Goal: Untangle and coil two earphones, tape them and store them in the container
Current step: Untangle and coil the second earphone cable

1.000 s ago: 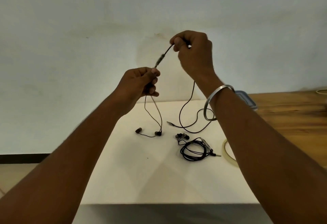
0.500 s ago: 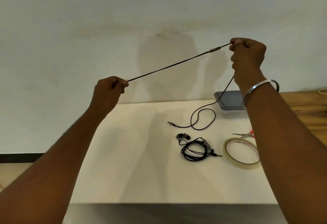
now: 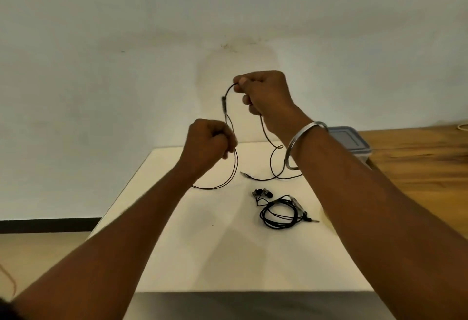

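Observation:
A loose black earphone cable (image 3: 266,134) hangs between both raised hands above the white table (image 3: 202,256). My right hand (image 3: 266,94) pinches it near the inline remote, and the cable arcs down to my left hand (image 3: 209,143), which grips the twin earbud wires. Those wires loop down onto the table. The plug end (image 3: 244,174) lies on the table. A second earphone (image 3: 278,212) lies coiled on the table to the right, its buds beside it. The lidded grey container (image 3: 350,142) stands behind my right wrist.
A wooden surface (image 3: 417,168) adjoins the white table on the right. My right forearm hides the area right of the coiled earphone. A pale wall rises directly behind the table. The floor lies to the left.
My hands have come back together after stretching the cable taut. The cable now hangs slack in an arc, and my right arm hides the tape roll and scissors.

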